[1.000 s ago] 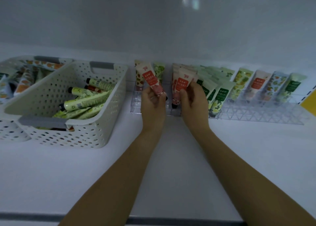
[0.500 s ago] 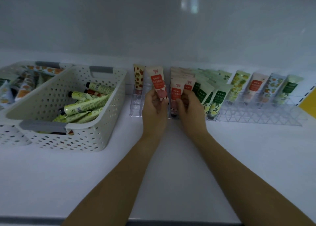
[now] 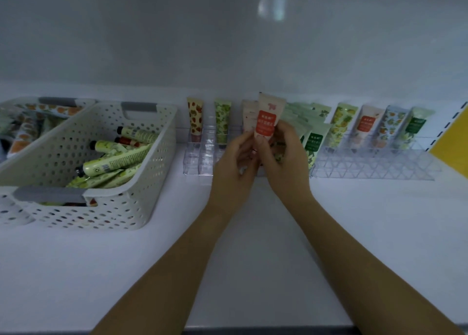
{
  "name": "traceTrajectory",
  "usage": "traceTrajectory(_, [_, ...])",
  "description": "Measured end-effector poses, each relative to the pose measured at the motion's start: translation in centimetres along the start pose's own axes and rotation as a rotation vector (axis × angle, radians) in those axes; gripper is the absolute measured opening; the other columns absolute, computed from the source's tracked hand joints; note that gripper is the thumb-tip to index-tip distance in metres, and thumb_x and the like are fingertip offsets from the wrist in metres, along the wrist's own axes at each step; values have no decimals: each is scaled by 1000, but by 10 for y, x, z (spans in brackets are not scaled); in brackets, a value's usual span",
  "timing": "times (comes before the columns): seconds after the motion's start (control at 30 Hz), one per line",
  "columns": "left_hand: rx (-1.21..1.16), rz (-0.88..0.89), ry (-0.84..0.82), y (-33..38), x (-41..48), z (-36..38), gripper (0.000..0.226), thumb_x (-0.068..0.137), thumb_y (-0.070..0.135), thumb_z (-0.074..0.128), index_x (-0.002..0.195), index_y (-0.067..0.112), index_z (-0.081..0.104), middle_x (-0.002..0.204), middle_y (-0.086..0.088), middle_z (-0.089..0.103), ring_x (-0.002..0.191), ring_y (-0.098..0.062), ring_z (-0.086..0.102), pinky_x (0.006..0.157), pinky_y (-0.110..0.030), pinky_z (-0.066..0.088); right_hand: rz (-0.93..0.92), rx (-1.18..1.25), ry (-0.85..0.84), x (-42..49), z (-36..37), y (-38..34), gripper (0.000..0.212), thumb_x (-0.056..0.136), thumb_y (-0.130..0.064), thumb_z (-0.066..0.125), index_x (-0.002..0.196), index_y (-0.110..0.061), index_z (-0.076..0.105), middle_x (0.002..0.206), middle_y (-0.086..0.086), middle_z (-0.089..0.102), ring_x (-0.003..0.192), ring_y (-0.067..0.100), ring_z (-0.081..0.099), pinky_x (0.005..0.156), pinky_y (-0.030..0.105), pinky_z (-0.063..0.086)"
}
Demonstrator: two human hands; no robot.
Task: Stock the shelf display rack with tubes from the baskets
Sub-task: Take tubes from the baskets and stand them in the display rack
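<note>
Tube (image 3: 266,121): cream body, red-orange label, held just above the middle of the clear rack (image 3: 374,164). Long axis near upright, crimped end up. Fingers of left hand (image 3: 235,168) and right hand (image 3: 287,163) pinch its lower end.

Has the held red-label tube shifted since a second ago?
Yes. The red-label tube moved right, away from the strawberry-print tube standing in the clear rack, and is now in front of the matching row.
</note>
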State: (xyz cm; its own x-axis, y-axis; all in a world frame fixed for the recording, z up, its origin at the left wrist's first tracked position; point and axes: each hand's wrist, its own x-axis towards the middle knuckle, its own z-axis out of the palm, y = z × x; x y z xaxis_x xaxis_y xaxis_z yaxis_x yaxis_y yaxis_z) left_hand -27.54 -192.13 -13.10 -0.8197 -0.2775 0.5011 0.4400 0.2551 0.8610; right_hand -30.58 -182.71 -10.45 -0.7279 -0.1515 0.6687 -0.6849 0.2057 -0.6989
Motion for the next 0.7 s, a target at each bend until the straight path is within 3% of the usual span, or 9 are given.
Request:
traceTrajectory(0.1, [160, 65, 42, -1, -2, -3, 37, 89, 8, 57, 126, 7, 50, 110, 12, 56, 98, 8, 55, 85, -4, 40, 86, 40, 72, 1, -8, -1, 19, 89, -15, 60, 102, -24, 49, 91, -9, 57, 79, 3, 58, 65, 9, 47])
traceTrajectory(0.2, [397, 148, 108, -9, -2, -6, 25, 90, 15, 52, 111, 3, 59, 115, -5, 54, 107, -4, 46, 89, 0, 28, 173, 57, 158, 4, -14, 2, 24, 86, -12, 62, 100, -23, 46, 100, 3, 60, 86, 11, 61, 66, 12, 50])
traceTrajectory(0.37, [530, 71, 1, -23, -3, -7, 16, 88, 2, 54, 100, 7, 64, 129, -16, 49, 131, -24, 34, 96, -7, 16, 144, -184, 109, 3, -17, 12, 20, 85, -20, 65, 101, -18, 53, 88, -8, 56, 72, -2, 52, 59, 10, 41])
traceTrajectory(0.47, [587, 71, -35, -29, -2, -6, 20, 87, 8, 50, 101, 9, 64, 126, -15, 52, 128, -28, 37, 93, 3, 11, 148, -300, 42, 1, -15, 18, 25, 87, -23, 62, 109, -12, 57, 98, 1, 62, 73, 11, 53, 64, 24, 42])
traceTrajectory(0.57, [603, 105, -73, -31, -1, -6, 27, 83, 17, 44, 98, 10, 65, 114, -12, 59, 115, -29, 49, 96, -8, 24, 159, -312, 31, 0, -13, 18, 28, 88, -24, 61, 113, -12, 56, 105, 4, 64, 81, 18, 58, 68, 32, 47])
traceTrajectory(0.63, [606, 124, -86, -32, -2, -6, 31, 81, 21, 41, 99, 11, 65, 113, -10, 60, 108, -29, 52, 95, -18, 31, 153, -328, 26, -1, -13, 19, 28, 88, -24, 61, 113, -13, 57, 105, 3, 64, 84, 19, 59, 68, 30, 45])
traceTrajectory(0.7, [611, 131, -87, -31, -3, -5, 33, 80, 19, 41, 102, 11, 64, 116, -9, 59, 108, -28, 51, 96, -19, 30, 152, -357, 2, -2, -11, 20, 28, 88, -24, 61, 114, -13, 56, 106, 2, 64, 88, 20, 59, 66, 26, 40])
